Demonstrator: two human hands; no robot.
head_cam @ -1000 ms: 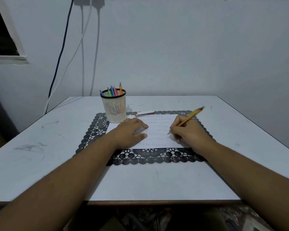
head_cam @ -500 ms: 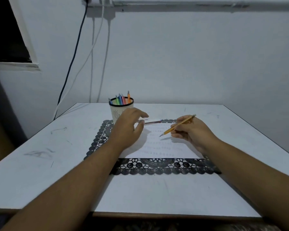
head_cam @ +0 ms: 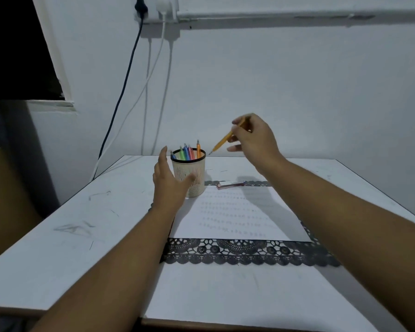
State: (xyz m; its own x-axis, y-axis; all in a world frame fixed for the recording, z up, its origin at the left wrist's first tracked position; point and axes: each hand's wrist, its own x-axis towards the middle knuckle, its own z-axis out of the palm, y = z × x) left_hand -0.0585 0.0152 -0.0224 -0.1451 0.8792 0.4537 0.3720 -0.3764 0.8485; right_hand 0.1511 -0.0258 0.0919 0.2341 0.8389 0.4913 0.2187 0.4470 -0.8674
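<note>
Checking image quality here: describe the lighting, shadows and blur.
Head view: dim, bluish light; the right hand, holding the pencil, casts a soft shadow across the paper; the writing is too blurred to read.

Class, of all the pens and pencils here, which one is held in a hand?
The yellow pencil, pinched in the right hand above the table, its tip angled down towards the mesh cup. The coloured pens all stand inside that cup.

Left hand (head_cam: 169,185) open, fingers (head_cam: 164,155) straight and upright; right hand (head_cam: 252,140) raised in a pinch.
</note>
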